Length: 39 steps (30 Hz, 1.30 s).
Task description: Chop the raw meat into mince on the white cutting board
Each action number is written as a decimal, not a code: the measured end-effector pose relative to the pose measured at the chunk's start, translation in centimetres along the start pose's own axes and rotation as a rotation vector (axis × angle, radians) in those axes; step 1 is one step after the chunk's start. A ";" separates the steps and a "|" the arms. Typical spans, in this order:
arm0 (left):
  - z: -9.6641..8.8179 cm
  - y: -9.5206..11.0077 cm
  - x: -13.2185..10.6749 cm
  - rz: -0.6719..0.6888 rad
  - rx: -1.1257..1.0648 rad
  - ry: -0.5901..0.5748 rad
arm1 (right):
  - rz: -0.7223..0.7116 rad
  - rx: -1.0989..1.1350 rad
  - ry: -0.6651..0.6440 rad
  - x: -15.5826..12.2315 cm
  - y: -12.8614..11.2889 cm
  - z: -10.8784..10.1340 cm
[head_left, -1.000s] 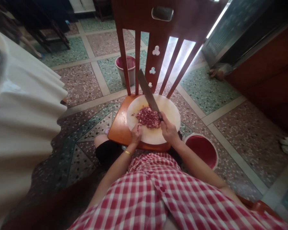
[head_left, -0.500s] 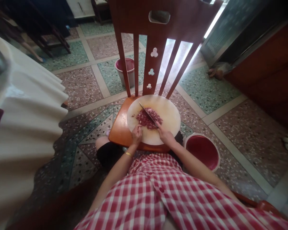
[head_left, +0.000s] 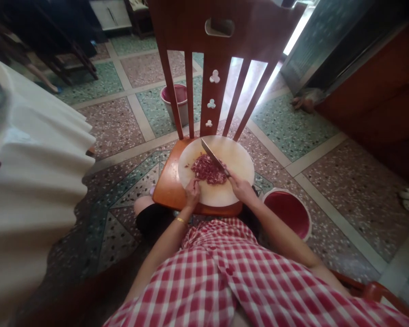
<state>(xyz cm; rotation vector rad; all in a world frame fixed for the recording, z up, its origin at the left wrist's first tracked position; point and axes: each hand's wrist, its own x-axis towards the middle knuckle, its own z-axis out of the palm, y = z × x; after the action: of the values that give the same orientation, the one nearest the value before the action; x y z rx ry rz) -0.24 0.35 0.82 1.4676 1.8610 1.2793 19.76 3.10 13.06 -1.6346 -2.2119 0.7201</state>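
A round white cutting board [head_left: 236, 156] lies on the seat of a wooden chair [head_left: 170, 179]. Chopped red meat [head_left: 202, 170] is heaped near its middle. My right hand [head_left: 243, 190] is closed round the handle of a knife [head_left: 211, 154], whose blade slants up and left over the heap. Whether the blade touches the meat I cannot tell. At the board's near left edge my left hand [head_left: 192, 194] is closed, its fingertips beside the meat. What those fingers hold, if anything, is hidden.
Close on the right stands a red-lined bucket [head_left: 286, 213]; another bucket [head_left: 177, 102] is behind the chair back [head_left: 209, 91]. A table with a pale cloth [head_left: 47, 181] fills the left. A cabinet door [head_left: 378, 104] stands at the right.
My right hand and the knife have shifted slightly right, and the blade shows more of its flat side. My left hand has stayed by the meat. The whole view has moved slightly.
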 end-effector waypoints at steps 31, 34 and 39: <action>0.0 0.0 -0.1 -0.007 0.000 -0.011 | 0.002 0.046 0.055 0.8 0.0 0.1; 0.0 0.0 -0.1 0.006 -0.006 -0.023 | 0.025 0.042 -0.013 0.6 0.3 -0.1; 0.1 -0.1 -0.1 0.018 0.022 -0.026 | -0.083 0.100 0.153 0.5 -0.5 -1.2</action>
<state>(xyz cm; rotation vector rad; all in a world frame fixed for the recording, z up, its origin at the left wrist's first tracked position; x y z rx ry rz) -0.21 0.29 0.70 1.5083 1.8545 1.2456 19.81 3.69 14.27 -1.4890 -2.0883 0.6496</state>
